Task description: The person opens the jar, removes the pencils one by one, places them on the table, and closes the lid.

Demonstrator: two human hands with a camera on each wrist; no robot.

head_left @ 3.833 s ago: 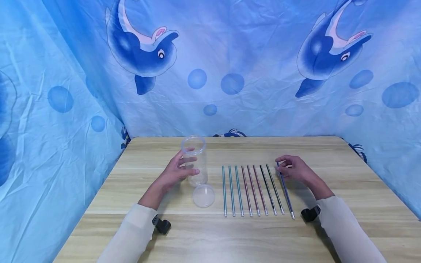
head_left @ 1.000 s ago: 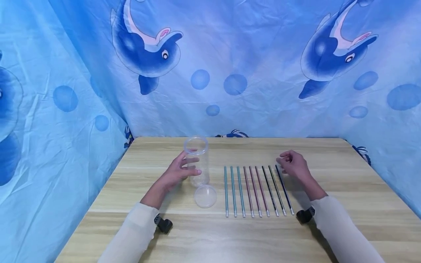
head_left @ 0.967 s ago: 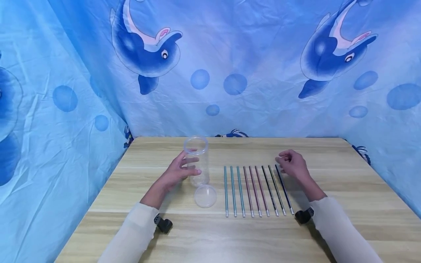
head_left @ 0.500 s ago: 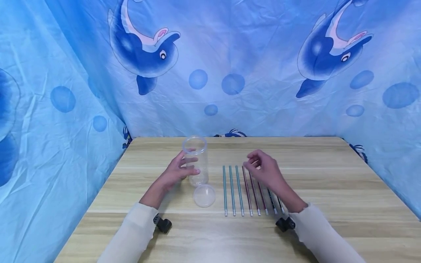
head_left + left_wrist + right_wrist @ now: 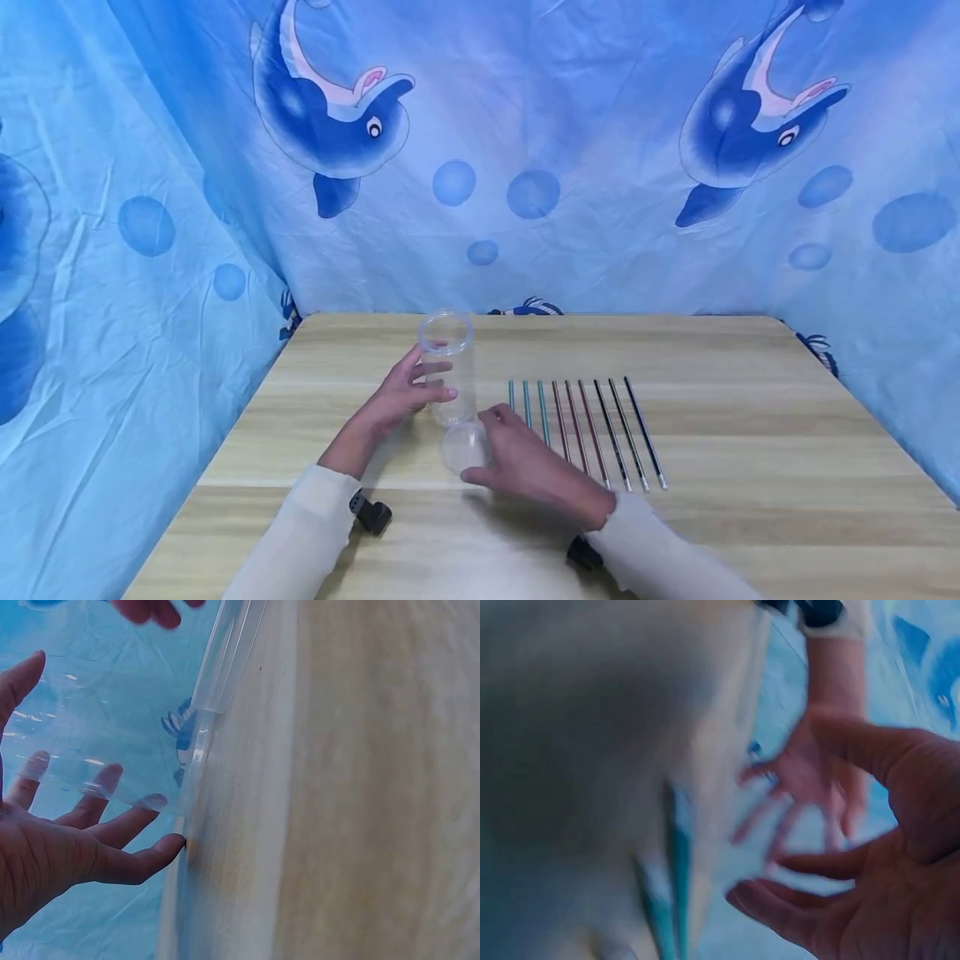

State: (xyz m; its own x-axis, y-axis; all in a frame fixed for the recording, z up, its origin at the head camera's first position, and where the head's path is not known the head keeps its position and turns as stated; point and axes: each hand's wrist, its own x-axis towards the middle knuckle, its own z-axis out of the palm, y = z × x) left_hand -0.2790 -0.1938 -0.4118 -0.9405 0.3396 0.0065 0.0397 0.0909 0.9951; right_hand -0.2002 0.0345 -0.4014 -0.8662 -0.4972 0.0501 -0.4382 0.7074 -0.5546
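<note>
My left hand (image 5: 401,393) holds a clear plastic jar (image 5: 463,375) upright on the table, thumb on the near side and fingers round the back. The left wrist view shows the fingers spread along the jar's transparent wall (image 5: 97,690). Just in front of the jar is a clear round lid (image 5: 460,450), seen edge-on in the left wrist view. My right hand (image 5: 521,458) is at the lid's right edge, thumb and fingers apart on either side. It covers the lower ends of the teal pencils (image 5: 541,404). In the blurred right wrist view, nothing shows between its fingers.
Right of the teal pencils lie maroon pencils (image 5: 582,408) and dark pencils (image 5: 642,425), all in one row with eraser ends toward me. The wooden table (image 5: 750,467) backs onto a blue dolphin-print cloth (image 5: 585,250).
The dark blue pencil that my right hand held at first now lies in line with the row. That hand has since swept left over the pencils to the lid. My left hand stays at the jar.
</note>
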